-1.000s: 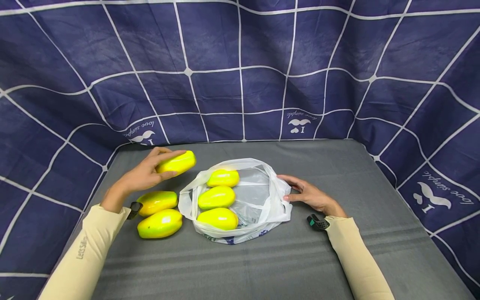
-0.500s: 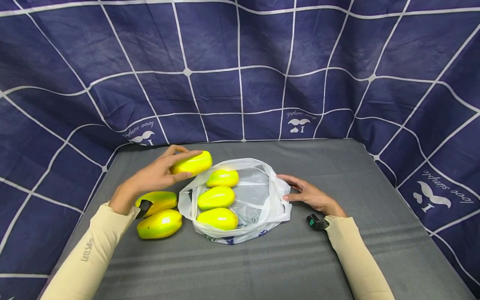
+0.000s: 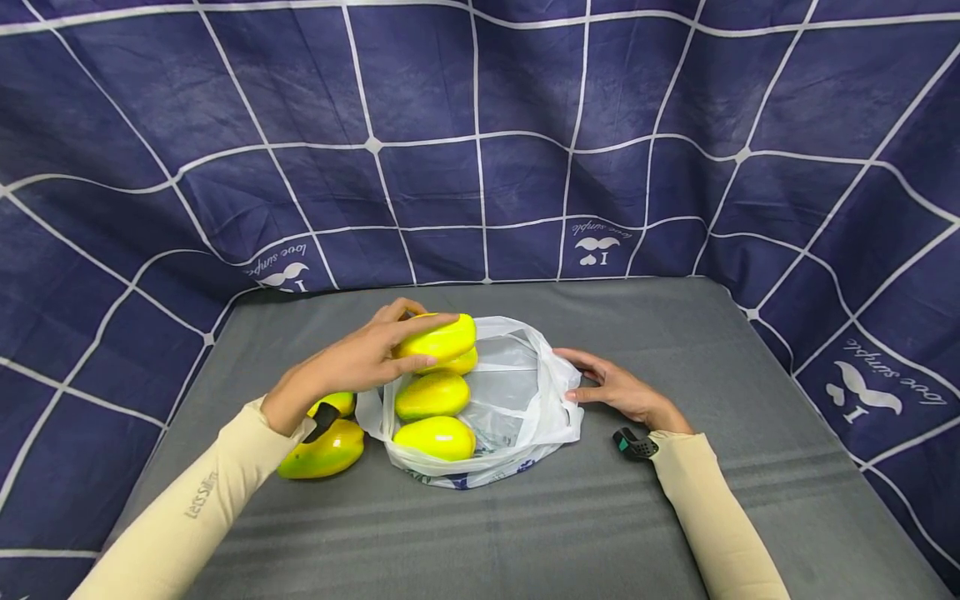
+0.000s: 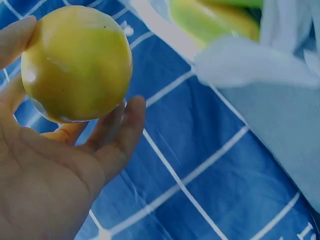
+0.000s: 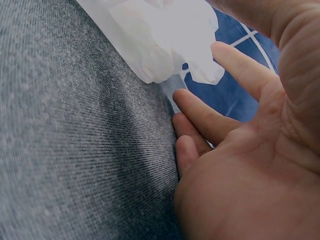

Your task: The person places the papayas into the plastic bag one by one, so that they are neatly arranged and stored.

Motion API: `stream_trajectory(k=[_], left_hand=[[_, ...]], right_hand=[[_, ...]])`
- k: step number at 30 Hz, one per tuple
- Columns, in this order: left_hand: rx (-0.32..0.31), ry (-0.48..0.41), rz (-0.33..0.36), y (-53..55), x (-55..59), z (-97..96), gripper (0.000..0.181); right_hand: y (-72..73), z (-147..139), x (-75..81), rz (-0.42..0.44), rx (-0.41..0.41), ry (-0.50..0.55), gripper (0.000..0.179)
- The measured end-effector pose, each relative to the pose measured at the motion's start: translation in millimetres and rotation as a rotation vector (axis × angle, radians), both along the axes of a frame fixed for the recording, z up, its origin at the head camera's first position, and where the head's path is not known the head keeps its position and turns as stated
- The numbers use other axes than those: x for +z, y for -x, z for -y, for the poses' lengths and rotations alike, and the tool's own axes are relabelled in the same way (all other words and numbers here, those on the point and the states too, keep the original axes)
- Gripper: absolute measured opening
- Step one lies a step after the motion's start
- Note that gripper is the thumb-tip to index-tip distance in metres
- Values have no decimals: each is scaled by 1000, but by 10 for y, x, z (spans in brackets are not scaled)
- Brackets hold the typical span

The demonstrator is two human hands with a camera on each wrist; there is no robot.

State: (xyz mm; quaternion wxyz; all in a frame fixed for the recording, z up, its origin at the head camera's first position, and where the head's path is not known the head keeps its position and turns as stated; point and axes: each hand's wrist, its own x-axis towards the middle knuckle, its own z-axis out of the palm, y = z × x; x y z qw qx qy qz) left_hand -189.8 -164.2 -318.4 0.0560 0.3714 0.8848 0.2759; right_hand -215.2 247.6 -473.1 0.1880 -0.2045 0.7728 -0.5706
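Note:
My left hand (image 3: 367, 350) grips a yellow-green papaya (image 3: 444, 337) above the back left part of a white plastic bag (image 3: 558, 408). In the left wrist view, the rounded end of this papaya (image 4: 77, 65) sits between thumb and fingers. The bag stands open with three papayas inside: a front one (image 3: 437, 438), a middle one (image 3: 432, 396), and a back one (image 3: 467, 361) partly hidden by the held fruit. At the bag's right side, my right hand (image 3: 618, 392) touches the rim with fingers extended; the right wrist view shows a fingertip against the plastic (image 5: 160, 45).
Left of the bag lie two more papayas on the grey cloth surface (image 3: 525, 542), one in front (image 3: 326, 454) and one behind it (image 3: 341, 403), both partly covered by my left wrist. A blue curtain with white lines (image 3: 525, 183) encloses the back and sides.
My left hand has carried the papaya rightward from beside the bag to over its back left opening. The right hand and the bag stay put.

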Motion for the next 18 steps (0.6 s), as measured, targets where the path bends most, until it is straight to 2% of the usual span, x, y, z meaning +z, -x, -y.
stream_trajectory(k=[5, 11, 14, 18], left_hand=[[-43, 26, -30, -39, -79, -232, 58], [-117, 77, -38, -57, -251, -469, 57], [-135, 116, -18, -73, -327, -563, 58], [-127, 148, 31, -91, -382, -682, 59]], right_hand=[[-11, 1, 27, 10, -6, -4, 74], [-7, -4, 7, 14, -4, 2, 74], [-1, -8, -12, 14, 4, 3, 74], [0, -16, -1, 7, -6, -13, 74]])
